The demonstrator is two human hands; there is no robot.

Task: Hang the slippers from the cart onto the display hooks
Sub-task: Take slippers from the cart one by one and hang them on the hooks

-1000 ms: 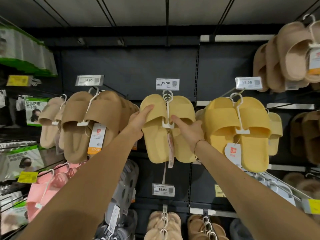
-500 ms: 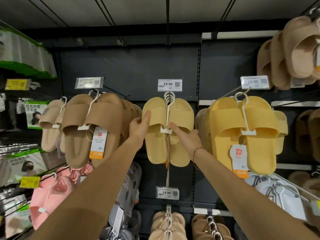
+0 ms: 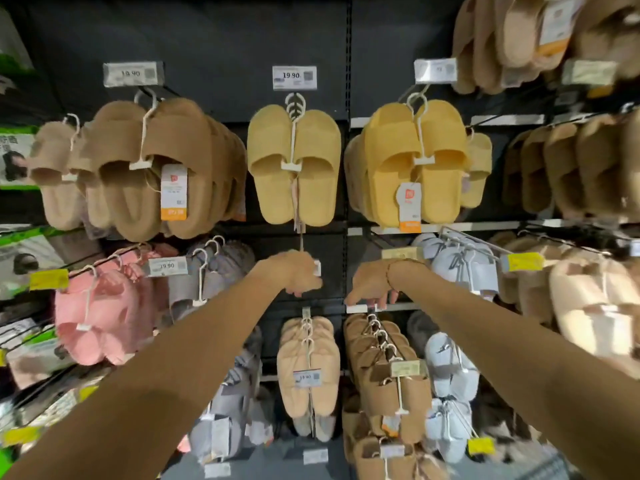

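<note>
The pale yellow slippers hang on their white hanger from the display hook under the price label that reads 19.90. They hang toes up and side by side, with a paper tag down between them. They are above both my hands and apart from them; no finger of mine touches them.

My left hand is below the pair, almost straight under it, in front of the dark back panel. Its fingers are curled inward, and a small white thing shows at the knuckles, but the picture is blurred there and I cannot tell if I hold it or if it is only behind my hand.

My right hand is lower and to the right, with a thin bracelet on the wrist. Its fingers point downward and rest on the white shelf rail. I cannot tell if they grip it or only touch it.

Left of my pair hang brown slippers, and right of it brighter yellow slippers with an orange tag. Under my hands hang beige slippers and tan slippers. Pink slippers hang far left, beside my left forearm.
</note>
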